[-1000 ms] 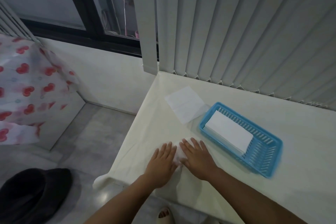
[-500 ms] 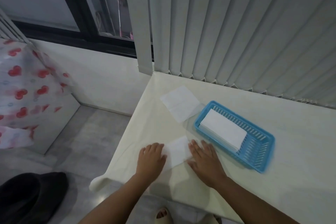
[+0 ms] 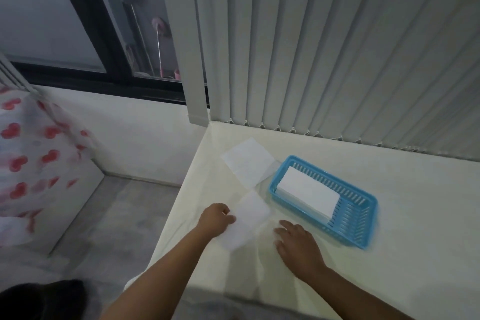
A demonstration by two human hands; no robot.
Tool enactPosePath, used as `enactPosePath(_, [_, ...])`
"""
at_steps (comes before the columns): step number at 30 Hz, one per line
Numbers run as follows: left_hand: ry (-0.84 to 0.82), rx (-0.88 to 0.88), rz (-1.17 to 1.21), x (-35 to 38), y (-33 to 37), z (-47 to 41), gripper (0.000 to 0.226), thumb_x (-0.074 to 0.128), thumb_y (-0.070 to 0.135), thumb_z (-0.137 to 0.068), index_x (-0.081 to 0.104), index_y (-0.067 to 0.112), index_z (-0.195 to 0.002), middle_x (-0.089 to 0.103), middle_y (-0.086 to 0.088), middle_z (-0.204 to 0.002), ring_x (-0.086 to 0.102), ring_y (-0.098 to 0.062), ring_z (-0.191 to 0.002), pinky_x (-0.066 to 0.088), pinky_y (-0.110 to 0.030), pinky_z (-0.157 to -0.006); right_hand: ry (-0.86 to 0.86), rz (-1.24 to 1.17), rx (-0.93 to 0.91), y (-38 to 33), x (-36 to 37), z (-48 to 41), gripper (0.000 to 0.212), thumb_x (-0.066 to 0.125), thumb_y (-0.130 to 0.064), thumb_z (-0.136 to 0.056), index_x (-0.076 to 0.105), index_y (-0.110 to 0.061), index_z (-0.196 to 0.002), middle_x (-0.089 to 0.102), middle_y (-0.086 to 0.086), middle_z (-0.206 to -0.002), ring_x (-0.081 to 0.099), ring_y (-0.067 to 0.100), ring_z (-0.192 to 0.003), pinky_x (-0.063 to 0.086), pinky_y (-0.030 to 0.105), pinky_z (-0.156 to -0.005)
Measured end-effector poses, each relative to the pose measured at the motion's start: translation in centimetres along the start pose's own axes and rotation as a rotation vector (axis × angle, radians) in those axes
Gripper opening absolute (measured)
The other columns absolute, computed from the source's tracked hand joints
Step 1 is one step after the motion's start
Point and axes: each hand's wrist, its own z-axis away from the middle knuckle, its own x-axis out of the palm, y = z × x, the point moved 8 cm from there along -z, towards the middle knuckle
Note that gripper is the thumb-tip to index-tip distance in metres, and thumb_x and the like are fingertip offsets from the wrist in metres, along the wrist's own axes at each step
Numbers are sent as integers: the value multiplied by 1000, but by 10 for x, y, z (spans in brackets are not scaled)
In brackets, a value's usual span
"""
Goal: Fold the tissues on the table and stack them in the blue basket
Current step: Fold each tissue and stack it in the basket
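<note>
A folded white tissue (image 3: 246, 218) lies near the table's front left edge. My left hand (image 3: 215, 218) pinches its left edge with curled fingers. My right hand (image 3: 296, 241) rests flat on the tablecloth just right of the tissue, fingers apart, not touching it. An unfolded tissue (image 3: 249, 161) lies flat farther back. The blue basket (image 3: 361, 231) sits to the right with a stack of folded tissues (image 3: 309, 195) in its left half.
The table (image 3: 389, 267) wears a cream cloth and ends at a left edge above a grey floor. Vertical blinds (image 3: 337, 47) hang along its far side. A heart-patterned cover (image 3: 31, 163) and a dark object (image 3: 39, 299) lie at the left.
My hands have moved apart off the tissue, which now shows as a folded rectangle. The left hand has closed on its left edge; the right has slid away to the right.
</note>
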Motion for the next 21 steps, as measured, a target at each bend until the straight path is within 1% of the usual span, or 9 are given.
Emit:
enactPosePath(2, [45, -31, 345, -14, 1, 7, 11, 68, 14, -82, 58, 15, -79, 65, -12, -95, 60, -25, -80, 48, -30, -68, 12, -281, 95, -9, -15, 0, 27, 42, -35, -96, 66, -22, -97, 66, -6, -105, 60, 12, -92, 49, 30, -81])
enactPosePath(4, [80, -47, 703, -25, 4, 16, 7, 66, 4, -83, 62, 10, -86, 69, -19, -102, 64, -29, -82, 55, -37, -74, -40, -596, 268, -21, -21, 0, 40, 41, -46, -96, 64, -17, -81, 65, -2, -86, 60, 12, -78, 47, 32, -74])
enactPosePath(7, [125, -31, 1109, -33, 13, 28, 15, 60, 1, -87, 66, 3, -101, 71, -15, -103, 68, -25, -85, 56, -31, -73, -90, -1018, 482, -46, -22, -6, 47, 43, -55, -93, 69, -16, -88, 70, 1, -89, 64, 16, -80, 50, 29, -72])
enactPosePath(10, [129, -14, 1263, -31, 26, 40, 13, 60, 4, -89, 69, 8, -98, 72, -5, -97, 68, -19, -88, 54, -27, -74, -132, -1339, 603, -68, -27, -14, 44, 45, -57, -92, 66, -18, -98, 69, 0, -97, 64, 17, -88, 50, 25, -70])
enactPosePath(12, [124, -24, 1259, -24, 32, 46, 12, 62, 10, -89, 69, 14, -98, 72, -1, -102, 66, -18, -95, 52, -30, -86, -134, -1504, 639, -75, -33, -18, 38, 50, -54, -91, 64, -21, -100, 68, -2, -99, 64, 18, -94, 52, 29, -78])
enactPosePath(14, [106, -35, 1240, -14, 37, 47, 16, 63, 15, -89, 68, 16, -104, 71, -1, -110, 63, -20, -105, 46, -36, -101, -95, -1593, 650, -71, -39, -24, 26, 58, -43, -91, 65, -19, -97, 68, 0, -97, 64, 18, -92, 52, 31, -82])
enactPosePath(16, [72, -36, 1253, -4, 44, 48, 20, 62, 18, -89, 67, 16, -108, 71, -2, -112, 63, -21, -108, 44, -37, -104, -53, -1579, 615, -59, -48, -28, 15, 63, -29, -90, 65, -14, -91, 68, 3, -90, 62, 15, -83, 51, 29, -76])
enactPosePath(19, [53, -47, 1324, 3, 53, 42, 22, 60, 19, -91, 65, 11, -111, 71, -5, -109, 64, -21, -104, 48, -34, -94, -15, -1435, 563, -37, -60, -27, 13, 65, -21, -88, 66, -9, -82, 64, 4, -75, 56, 13, -67, 49, 25, -67])
enactPosePath(21, [49, -41, 1366, 4, 63, 36, 18, 58, 20, -92, 65, 10, -106, 71, -6, -104, 66, -20, -97, 51, -31, -84, 23, -1358, 552, -18, -68, -22, 17, 66, -19, -87, 64, -9, -74, 62, 4, -67, 54, 13, -63, 48, 26, -65])
